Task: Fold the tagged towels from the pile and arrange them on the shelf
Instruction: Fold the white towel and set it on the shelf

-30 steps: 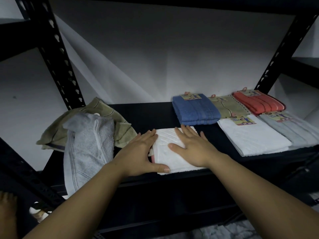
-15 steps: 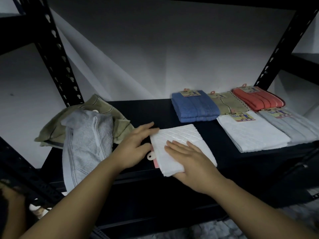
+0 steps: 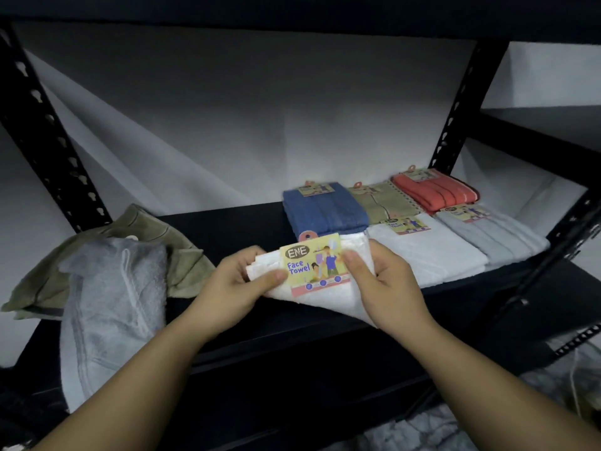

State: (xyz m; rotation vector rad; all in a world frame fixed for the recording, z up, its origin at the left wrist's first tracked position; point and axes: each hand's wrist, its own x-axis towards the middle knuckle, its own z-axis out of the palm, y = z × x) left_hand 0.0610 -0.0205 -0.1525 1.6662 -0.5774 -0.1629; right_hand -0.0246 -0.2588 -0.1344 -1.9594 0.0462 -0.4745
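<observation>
Grip: left hand [image 3: 234, 283] and right hand [image 3: 387, 282] each pinch the folded white towel [image 3: 328, 297]
Risk: fold may sag open, hiding the tag [image 3: 313, 263]
Cause: unsupported lower edge above the shelf [image 3: 227, 226]

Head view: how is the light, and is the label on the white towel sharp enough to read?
Head view: light is dim and falls mostly on the back wall; the shelf is nearly black. The label on the white towel reads "ENE Face Towel" clearly. The wide lens bends the uprights. The lower corners are dark and soft.
</observation>
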